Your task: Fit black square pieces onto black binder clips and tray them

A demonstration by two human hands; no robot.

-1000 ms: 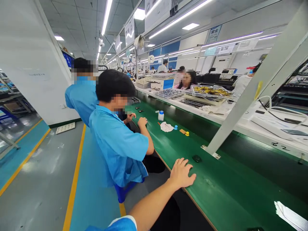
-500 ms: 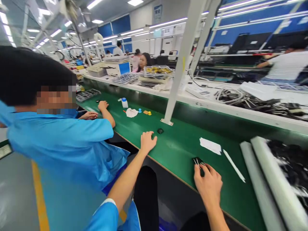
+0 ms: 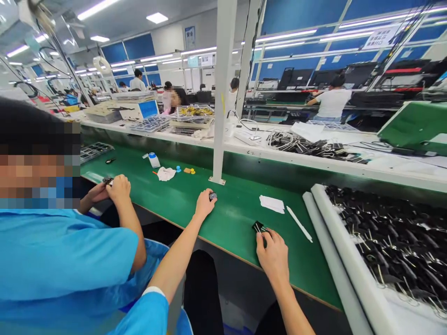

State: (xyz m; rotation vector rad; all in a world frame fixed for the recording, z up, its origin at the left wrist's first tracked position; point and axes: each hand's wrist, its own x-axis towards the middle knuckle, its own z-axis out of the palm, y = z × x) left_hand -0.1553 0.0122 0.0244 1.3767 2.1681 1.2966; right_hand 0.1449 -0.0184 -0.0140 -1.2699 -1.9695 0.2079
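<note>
My left hand [image 3: 205, 203] reaches forward over the green conveyor belt [image 3: 230, 218] and closes its fingertips on a small round black part [image 3: 213, 196]. Nearer to me, my right hand [image 3: 274, 251] rests on the belt with its fingers on a black binder clip [image 3: 258, 227]. A white slip of paper [image 3: 272, 204] and a white pen-like stick [image 3: 299, 224] lie just beyond the right hand.
A white tray [image 3: 352, 274] full of black binder clips sits at the right. A white post [image 3: 220, 93] stands behind the left hand. A co-worker in a blue shirt [image 3: 59, 260] sits close on my left, handling a small part. A white bottle [image 3: 152, 160] and cloth [image 3: 165, 173] lie farther along.
The view has swung right. My left hand has slid forward onto the round black part. My right hand stays on the binder clip.
</note>
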